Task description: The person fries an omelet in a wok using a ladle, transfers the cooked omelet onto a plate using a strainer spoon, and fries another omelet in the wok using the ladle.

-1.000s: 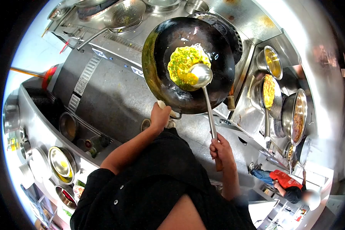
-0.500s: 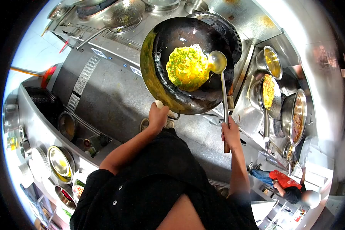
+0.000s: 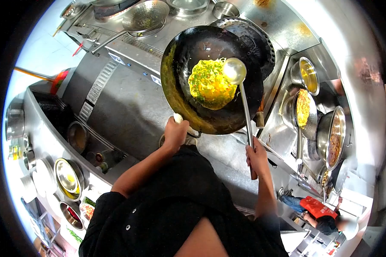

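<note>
A large dark wok (image 3: 176, 107) is tilted over the stove, and my left hand (image 3: 176, 133) is closed on its near rim with a pale cloth (image 3: 177, 118) bunched in the grip. Inside lies a round yellow omelette (image 3: 208, 88) flecked with green. My right hand (image 3: 257, 157) grips the wooden end of a long-handled ladle (image 3: 247, 109). The ladle's round bowl (image 3: 234, 71) rests over the omelette's upper right edge. Whether the bowl holds anything, I cannot tell.
A black burner ring (image 3: 268, 47) shows behind the wok. Right of it stand a bowl of yellow liquid (image 3: 309, 76), a strainer with a cooked omelette (image 3: 303, 107) and a steel basin (image 3: 335, 137). Another strainer (image 3: 145, 17) is upper left. A person in red (image 3: 317, 207) stands lower right.
The ladle's bowl has shifted left, from the omelette's right side onto its upper right edge. My right hand has dropped slightly in the view. Both hands keep their grips.
</note>
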Demonstrator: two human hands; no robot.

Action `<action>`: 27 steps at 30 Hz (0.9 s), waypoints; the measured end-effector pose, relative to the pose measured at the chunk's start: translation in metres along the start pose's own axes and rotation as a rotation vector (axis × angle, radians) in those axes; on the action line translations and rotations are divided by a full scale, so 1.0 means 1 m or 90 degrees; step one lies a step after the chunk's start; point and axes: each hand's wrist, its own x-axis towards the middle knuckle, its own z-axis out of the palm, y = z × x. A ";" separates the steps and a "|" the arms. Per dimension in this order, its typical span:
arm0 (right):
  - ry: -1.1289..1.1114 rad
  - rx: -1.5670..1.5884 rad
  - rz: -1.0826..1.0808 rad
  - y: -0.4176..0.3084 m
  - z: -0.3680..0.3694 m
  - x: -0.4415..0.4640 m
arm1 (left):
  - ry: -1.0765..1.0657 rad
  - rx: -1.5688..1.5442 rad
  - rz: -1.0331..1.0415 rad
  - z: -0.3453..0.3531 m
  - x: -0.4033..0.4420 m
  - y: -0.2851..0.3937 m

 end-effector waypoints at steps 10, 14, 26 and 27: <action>-0.093 0.134 0.094 0.004 0.014 -0.034 | -0.069 -0.034 -0.010 -0.004 0.001 0.002; -0.077 0.104 0.072 0.007 0.017 -0.035 | -0.063 -0.054 0.023 -0.003 0.002 -0.004; -0.030 0.080 0.054 0.006 0.032 -0.014 | -0.143 -0.097 -0.122 -0.011 0.000 0.014; -0.033 0.072 0.051 0.007 0.033 -0.011 | -0.158 -0.099 -0.130 -0.012 0.002 0.013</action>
